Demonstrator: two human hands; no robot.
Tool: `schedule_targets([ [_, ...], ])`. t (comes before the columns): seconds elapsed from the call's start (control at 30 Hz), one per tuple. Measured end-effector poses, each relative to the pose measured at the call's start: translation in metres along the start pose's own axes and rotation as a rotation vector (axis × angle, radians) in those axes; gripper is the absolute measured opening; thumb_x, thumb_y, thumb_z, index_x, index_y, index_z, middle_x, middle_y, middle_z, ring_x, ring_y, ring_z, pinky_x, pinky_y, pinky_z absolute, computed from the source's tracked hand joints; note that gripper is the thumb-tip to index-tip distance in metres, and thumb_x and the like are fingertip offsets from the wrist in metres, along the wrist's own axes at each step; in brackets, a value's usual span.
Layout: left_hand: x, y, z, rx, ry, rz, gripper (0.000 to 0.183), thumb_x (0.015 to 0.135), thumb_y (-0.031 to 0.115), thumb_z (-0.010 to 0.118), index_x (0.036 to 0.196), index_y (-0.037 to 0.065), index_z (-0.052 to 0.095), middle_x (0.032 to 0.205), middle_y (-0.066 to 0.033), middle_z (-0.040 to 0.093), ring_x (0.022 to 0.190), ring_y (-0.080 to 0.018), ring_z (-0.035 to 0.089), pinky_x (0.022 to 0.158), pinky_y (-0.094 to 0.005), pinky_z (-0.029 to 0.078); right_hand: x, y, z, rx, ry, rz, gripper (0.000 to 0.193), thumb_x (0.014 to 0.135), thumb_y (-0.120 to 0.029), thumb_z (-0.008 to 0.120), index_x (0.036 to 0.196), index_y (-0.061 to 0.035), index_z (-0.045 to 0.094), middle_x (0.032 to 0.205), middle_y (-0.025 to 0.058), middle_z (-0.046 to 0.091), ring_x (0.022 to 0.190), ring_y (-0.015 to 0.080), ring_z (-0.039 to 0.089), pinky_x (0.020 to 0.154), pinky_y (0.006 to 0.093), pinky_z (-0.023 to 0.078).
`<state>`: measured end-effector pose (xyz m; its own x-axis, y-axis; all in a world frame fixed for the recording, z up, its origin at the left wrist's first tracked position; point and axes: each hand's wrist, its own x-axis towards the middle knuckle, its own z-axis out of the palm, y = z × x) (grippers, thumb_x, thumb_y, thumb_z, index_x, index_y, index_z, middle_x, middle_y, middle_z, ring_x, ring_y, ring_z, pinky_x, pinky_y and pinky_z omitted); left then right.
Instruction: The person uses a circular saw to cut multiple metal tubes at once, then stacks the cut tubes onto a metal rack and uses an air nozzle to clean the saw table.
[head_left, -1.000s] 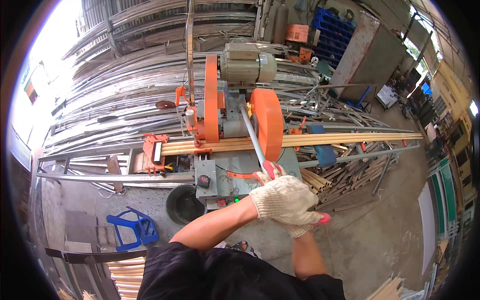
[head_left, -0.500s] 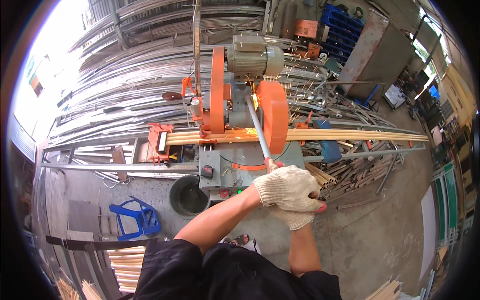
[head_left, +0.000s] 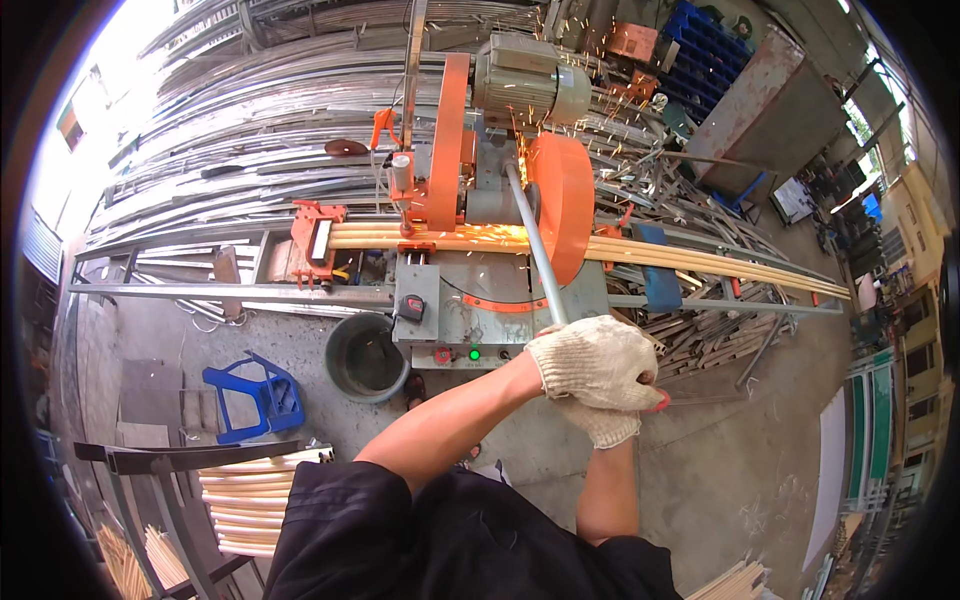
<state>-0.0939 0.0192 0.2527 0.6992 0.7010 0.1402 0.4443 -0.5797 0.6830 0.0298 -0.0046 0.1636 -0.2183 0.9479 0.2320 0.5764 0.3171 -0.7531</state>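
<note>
Both my hands wear cream knitted gloves and are closed at the near end of the grey lever handle (head_left: 537,245) of an orange cut-off saw. My left hand (head_left: 592,362) lies on top, fingers wrapped round. Beneath it, my right hand (head_left: 603,422) is partly covered, so its fingers hardly show. The saw's orange blade guard (head_left: 562,205) stands over a row of several pale yellow tubes (head_left: 720,268). Bright sparks (head_left: 495,236) spray along the tubes and up behind the guard. At the left, an orange vise (head_left: 315,243) holds the tube ends.
A grey motor (head_left: 530,78) sits behind the saw. A black tape measure (head_left: 411,307) rests on the machine's base near a lit green button (head_left: 475,355). Below stand a dark bucket (head_left: 367,358) and a blue stool (head_left: 255,398). Metal lengths (head_left: 250,130) fill racks behind.
My view has shifted, so the saw appears higher. The handle and both gloved hands have come slightly nearer relative to the machine's base. More sparks now fly up behind the guard.
</note>
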Motion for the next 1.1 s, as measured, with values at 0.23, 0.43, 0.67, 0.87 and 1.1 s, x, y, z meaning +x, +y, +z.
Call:
schedule_targets([
  [0.23,-0.001,-0.005,0.001,-0.006,0.004,0.030,0.042,0.081,0.049,0.061,0.083,0.010,0.074,0.084,-0.0173,0.069,0.083,-0.0374,0.067,0.076,-0.0464,0.053,-0.007,0.000,0.001,0.007,-0.017,0.004,0.019,0.085,-0.017,0.066,0.097,-0.0026,0.067,0.100,0.0117,0.064,0.097,0.0238,0.059,0.087,0.0380,0.047],
  [0.43,-0.002,-0.007,0.004,-0.012,-0.011,0.017,0.044,0.082,0.052,0.061,0.084,0.010,0.074,0.085,-0.0171,0.069,0.084,-0.0371,0.066,0.076,-0.0467,0.052,-0.008,-0.001,0.003,0.011,-0.018,0.008,0.020,0.085,-0.017,0.066,0.099,-0.0027,0.067,0.103,0.0120,0.063,0.100,0.0241,0.058,0.088,0.0384,0.047],
  [0.67,-0.003,-0.008,0.008,-0.021,0.004,0.025,0.044,0.082,0.052,0.060,0.083,0.010,0.074,0.085,-0.0163,0.069,0.083,-0.0368,0.066,0.076,-0.0454,0.052,-0.008,-0.003,0.003,0.008,-0.020,0.011,0.022,0.085,-0.017,0.066,0.101,-0.0029,0.066,0.106,0.0124,0.062,0.103,0.0244,0.057,0.090,0.0388,0.046],
  [0.87,-0.004,-0.012,0.014,-0.029,0.006,0.045,0.045,0.081,0.051,0.060,0.082,0.009,0.074,0.084,-0.0166,0.069,0.083,-0.0361,0.066,0.075,-0.0455,0.052,-0.009,-0.003,0.007,0.012,-0.025,0.011,0.023,0.085,-0.017,0.066,0.103,-0.0031,0.066,0.109,0.0127,0.061,0.105,0.0247,0.056,0.091,0.0392,0.046],
  [1.1,-0.006,-0.007,0.015,-0.017,-0.013,0.006,0.045,0.079,0.052,0.061,0.081,0.009,0.075,0.083,-0.0165,0.069,0.083,-0.0366,0.067,0.074,-0.0462,0.053,-0.015,-0.003,0.007,0.006,-0.027,0.018,0.025,0.084,-0.016,0.066,0.105,-0.0033,0.065,0.112,0.0131,0.061,0.108,0.0250,0.055,0.093,0.0396,0.045],
])
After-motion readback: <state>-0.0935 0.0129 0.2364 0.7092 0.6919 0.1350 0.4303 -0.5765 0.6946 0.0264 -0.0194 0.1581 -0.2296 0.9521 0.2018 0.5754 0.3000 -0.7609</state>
